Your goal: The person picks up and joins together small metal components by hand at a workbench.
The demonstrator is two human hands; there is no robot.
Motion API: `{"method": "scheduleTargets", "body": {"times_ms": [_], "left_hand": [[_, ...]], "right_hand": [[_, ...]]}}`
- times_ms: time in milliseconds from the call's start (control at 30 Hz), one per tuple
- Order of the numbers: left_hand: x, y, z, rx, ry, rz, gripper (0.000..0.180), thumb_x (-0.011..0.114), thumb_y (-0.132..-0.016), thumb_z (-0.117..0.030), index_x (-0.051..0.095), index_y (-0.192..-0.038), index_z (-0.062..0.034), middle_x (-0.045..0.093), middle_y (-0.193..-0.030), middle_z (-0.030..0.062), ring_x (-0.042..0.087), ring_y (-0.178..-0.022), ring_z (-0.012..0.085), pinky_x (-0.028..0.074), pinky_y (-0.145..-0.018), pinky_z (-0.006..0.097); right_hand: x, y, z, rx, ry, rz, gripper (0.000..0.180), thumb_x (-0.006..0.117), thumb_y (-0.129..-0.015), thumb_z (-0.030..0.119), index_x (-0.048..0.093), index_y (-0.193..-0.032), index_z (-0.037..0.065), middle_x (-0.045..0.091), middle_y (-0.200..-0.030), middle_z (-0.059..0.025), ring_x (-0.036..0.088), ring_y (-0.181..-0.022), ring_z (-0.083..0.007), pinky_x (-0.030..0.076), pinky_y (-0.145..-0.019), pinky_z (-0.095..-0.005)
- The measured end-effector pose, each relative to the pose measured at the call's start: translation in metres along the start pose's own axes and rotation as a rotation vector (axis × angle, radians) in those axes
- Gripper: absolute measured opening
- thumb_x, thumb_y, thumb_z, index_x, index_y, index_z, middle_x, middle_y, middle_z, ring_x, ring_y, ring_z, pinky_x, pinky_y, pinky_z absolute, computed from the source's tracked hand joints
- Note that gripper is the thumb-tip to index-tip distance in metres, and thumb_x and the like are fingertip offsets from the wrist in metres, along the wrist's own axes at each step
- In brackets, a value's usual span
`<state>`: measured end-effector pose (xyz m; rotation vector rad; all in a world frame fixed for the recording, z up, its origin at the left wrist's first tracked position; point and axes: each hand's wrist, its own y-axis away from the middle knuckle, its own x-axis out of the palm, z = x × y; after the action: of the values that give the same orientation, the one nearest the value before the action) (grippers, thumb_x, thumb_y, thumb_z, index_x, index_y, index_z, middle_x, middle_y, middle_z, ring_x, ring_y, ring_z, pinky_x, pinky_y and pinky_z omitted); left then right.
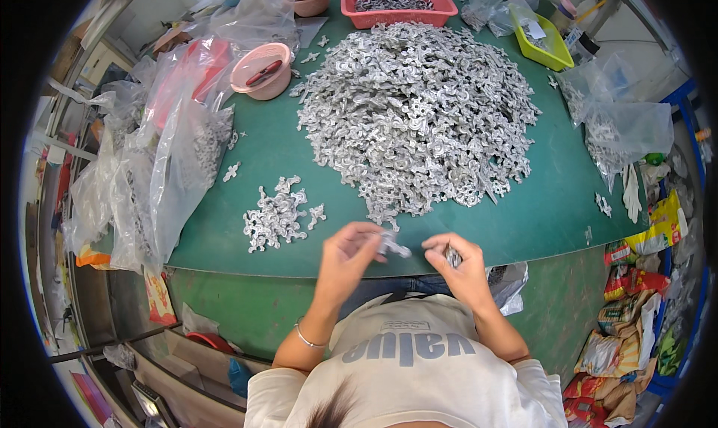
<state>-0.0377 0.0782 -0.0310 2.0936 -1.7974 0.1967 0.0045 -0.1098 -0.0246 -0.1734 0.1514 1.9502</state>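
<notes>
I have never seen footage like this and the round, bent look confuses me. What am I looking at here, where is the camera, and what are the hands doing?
No machine here: a person works with two bare hands. The single picture comes from a wide fisheye camera worn on the person's head, looking down, which is why straight edges curve.

On the green table mat lies a big heap of small silvery metal parts, with a smaller cluster of the same parts nearer the person's left. At the far edge stand a red plastic basket, a pink round bowl and a yellow-green tray. Clear plastic bags of parts sit at the left.

The left hand holds one silvery part at its fingertips; the right hand pinches another small metal piece.
</notes>
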Motion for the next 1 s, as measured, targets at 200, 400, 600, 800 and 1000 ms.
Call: {"method": "scheduleTargets", "body": {"times_ms": [200, 400, 600, 800, 1000], "left_hand": [[-0.078, -0.006, -0.004, 0.294, -1.212, -0.639, 0.012, 0.054, -0.079, -0.003, 0.059, -0.090, -0.0003, 0.057, -0.074, 0.0128, 0.053, -0.063, 0.0228, 0.044, -0.059, 0.032], [-0.096, -0.012, 0.009, 0.435, -1.438, -0.772, 0.018, 0.060, -0.074, -0.002, 0.059, -0.091, 0.0002, 0.048, -0.081, 0.0125, 0.047, -0.083, 0.0275, 0.037, -0.077, 0.035], [-0.048, -0.005, 0.002, 0.596, -1.044, -0.593, 0.021, 0.059, -0.072, 0.004, 0.060, -0.093, -0.0007, 0.052, -0.091, 0.0112, 0.052, -0.079, 0.0197, 0.042, -0.070, 0.029], [0.026, 0.002, -0.011, 0.408, -0.483, -0.067, 0.026, 0.061, -0.069, 0.011, 0.060, -0.094, 0.0028, 0.057, -0.089, 0.0098, 0.056, -0.077, 0.0162, 0.046, -0.068, 0.026], [0.032, 0.000, -0.015, 0.513, -0.555, 0.040, 0.020, 0.061, -0.069, 0.012, 0.062, -0.088, 0.0059, 0.059, -0.090, 0.0133, 0.058, -0.081, 0.0172, 0.049, -0.069, 0.025]], "right_hand": [[0.016, -0.028, -0.035, -0.167, 0.469, -0.184, 0.023, 0.066, -0.072, 0.011, 0.059, -0.093, 0.007, 0.057, -0.072, -0.0105, 0.055, -0.059, -0.0275, 0.044, -0.053, -0.0337], [0.029, -0.047, -0.051, -0.296, 0.693, -0.232, 0.010, 0.063, -0.075, 0.014, 0.060, -0.083, 0.008, 0.058, -0.075, -0.0076, 0.057, -0.060, -0.0292, 0.042, -0.049, -0.0365], [0.009, -0.035, -0.043, -0.176, 0.233, -0.318, 0.009, 0.060, -0.079, 0.008, 0.056, -0.077, 0.001, 0.058, -0.064, -0.0073, 0.048, -0.047, -0.0104, 0.036, -0.043, -0.0279], [0.000, -0.015, -0.003, 0.253, -0.544, -0.050, 0.010, 0.055, -0.085, 0.010, 0.054, -0.079, 0.001, 0.056, -0.065, -0.0029, 0.033, -0.043, -0.0008, 0.021, -0.038, -0.0169], [-0.003, -0.005, 0.019, 0.206, -0.554, -0.034, 0.008, 0.055, -0.084, 0.009, 0.054, -0.086, 0.001, 0.057, -0.067, -0.0040, 0.036, -0.046, -0.0016, 0.025, -0.040, -0.0165]]}}
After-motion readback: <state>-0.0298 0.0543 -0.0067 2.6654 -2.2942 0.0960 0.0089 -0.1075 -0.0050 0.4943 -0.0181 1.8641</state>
